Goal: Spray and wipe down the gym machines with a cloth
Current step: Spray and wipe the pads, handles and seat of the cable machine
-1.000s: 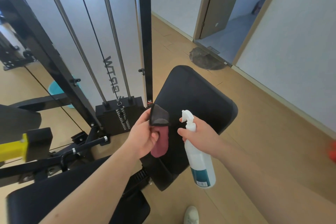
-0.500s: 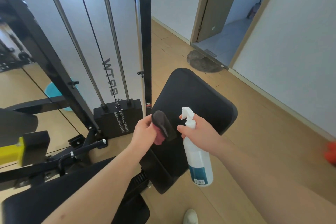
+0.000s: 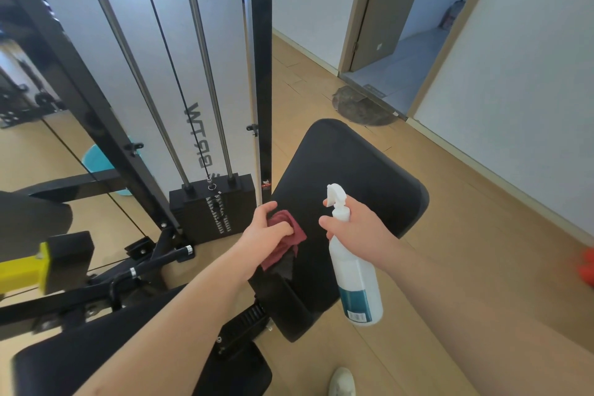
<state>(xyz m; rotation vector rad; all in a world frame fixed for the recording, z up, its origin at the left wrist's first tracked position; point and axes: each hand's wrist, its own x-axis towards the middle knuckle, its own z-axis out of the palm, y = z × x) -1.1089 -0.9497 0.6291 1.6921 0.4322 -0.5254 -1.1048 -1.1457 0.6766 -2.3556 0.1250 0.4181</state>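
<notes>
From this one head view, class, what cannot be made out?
Head view: cloth partly covered by left hand.
Head view: spray bottle label print too small.
Head view: white shoe cut by bottom edge.
Head view: red object cut by right edge.

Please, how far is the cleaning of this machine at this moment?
Done: nothing can be confirmed; the black pad shows no wet streaks. In hand: the left hand grips the red cloth against the pad's near part, and the right hand holds the spray bottle beside it. Left: probably most of the pad, plus the weight stack and guide rods, which look untouched.
</notes>
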